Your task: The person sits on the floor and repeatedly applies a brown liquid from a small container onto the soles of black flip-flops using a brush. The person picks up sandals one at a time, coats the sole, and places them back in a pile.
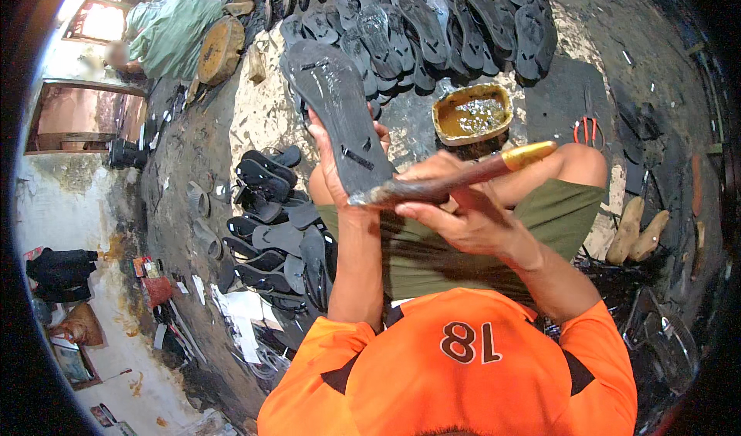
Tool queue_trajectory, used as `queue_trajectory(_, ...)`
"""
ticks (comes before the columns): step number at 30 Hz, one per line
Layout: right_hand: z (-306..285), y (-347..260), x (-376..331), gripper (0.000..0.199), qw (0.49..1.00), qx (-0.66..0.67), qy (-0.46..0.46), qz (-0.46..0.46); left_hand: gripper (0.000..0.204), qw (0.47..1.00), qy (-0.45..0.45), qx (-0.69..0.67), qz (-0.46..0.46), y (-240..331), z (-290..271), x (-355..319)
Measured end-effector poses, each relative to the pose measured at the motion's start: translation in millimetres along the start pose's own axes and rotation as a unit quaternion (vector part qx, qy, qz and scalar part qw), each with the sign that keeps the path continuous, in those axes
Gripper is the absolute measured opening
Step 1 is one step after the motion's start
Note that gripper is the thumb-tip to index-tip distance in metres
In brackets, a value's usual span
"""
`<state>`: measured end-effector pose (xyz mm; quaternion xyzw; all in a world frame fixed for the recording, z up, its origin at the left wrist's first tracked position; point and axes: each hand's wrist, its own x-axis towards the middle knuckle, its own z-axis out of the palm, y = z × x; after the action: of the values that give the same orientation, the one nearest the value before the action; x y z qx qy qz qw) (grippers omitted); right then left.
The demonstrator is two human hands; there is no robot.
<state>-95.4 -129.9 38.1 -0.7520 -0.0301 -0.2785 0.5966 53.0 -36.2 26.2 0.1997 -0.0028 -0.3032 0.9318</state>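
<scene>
Above green shorts [417, 262], left hand [330, 166] curled round black sole [340, 111], right hand [471, 216] wrapped round tool [486, 170] — brown, gold-tipped

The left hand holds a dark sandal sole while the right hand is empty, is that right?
Not quite: the head view shows the right hand gripping a brown, gold-ended tool. The left hand does hold a dark sandal sole.

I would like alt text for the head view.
A seated person holds a dark sandal sole in the left hand and a brown-handled tool in the right hand. Ahead are a basin of brownish liquid and dark sandals.
</scene>
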Motion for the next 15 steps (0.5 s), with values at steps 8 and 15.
queue_trajectory(8,-43.4,53.2,87.5,0.028,0.96,-0.177,0.119,-0.18,0.039,0.979,-0.044,-0.145,-0.14,-53.7,8.2,-18.4)
queue_trajectory(15,-15.3,6.0,-1.1,0.028,0.998,-0.042,-0.03,0.044,0.037,0.995,0.0,0.004,-0.103,-28.0,-63.6,47.7)
